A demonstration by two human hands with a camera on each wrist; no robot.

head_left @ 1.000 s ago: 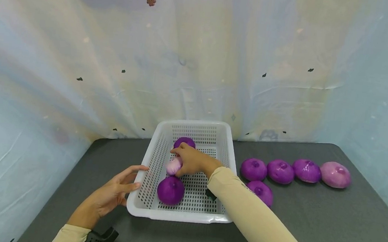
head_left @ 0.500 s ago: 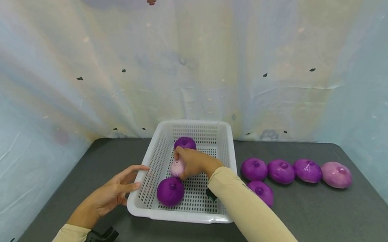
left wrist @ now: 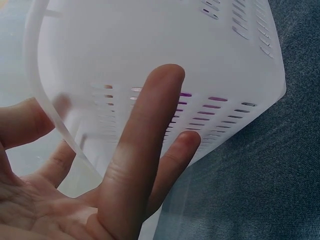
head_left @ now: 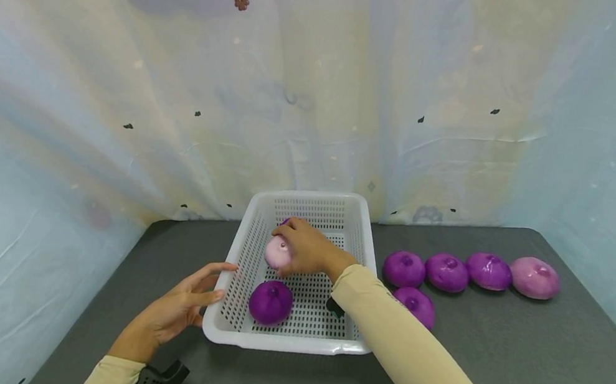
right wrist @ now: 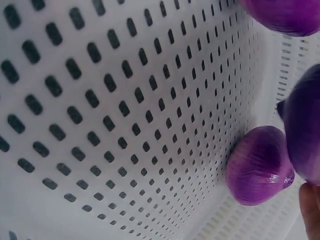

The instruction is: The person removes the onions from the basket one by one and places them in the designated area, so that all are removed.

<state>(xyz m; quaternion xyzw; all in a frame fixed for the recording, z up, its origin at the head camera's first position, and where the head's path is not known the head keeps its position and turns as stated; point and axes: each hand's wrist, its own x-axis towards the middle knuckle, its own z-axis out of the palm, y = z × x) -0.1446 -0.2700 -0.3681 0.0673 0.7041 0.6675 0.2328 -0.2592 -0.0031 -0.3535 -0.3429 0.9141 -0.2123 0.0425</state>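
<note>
My right hand (head_left: 304, 248) grips a pale pink onion (head_left: 277, 252) inside a white plastic basket (head_left: 285, 343). The onion's small knob faces up in the head view. In the right wrist view, a fingertip (right wrist: 311, 210) lies against the held onion (right wrist: 306, 125), which looks dark there. A purple onion (head_left: 270, 302) sits in the near part of the basket. The far purple onion (head_left: 285, 221) is mostly hidden behind my right hand. My left hand (head_left: 178, 303) holds the basket's left rim, with one finger over the edge and others (left wrist: 142, 135) along the outer wall.
Right of the basket, purple onions (head_left: 446, 272) and one pinker onion (head_left: 534, 278) form a row on the dark grey table (head_left: 494, 355). Another onion (head_left: 414, 306) lies nearer, partly behind my right sleeve. A patterned curtain (head_left: 318, 93) hangs behind.
My right hand dipped with the pale onion, then rose and moved slightly away from the near onion. The pale onion has turned knob upward. The far onion is now mostly covered. My left hand stays put.
</note>
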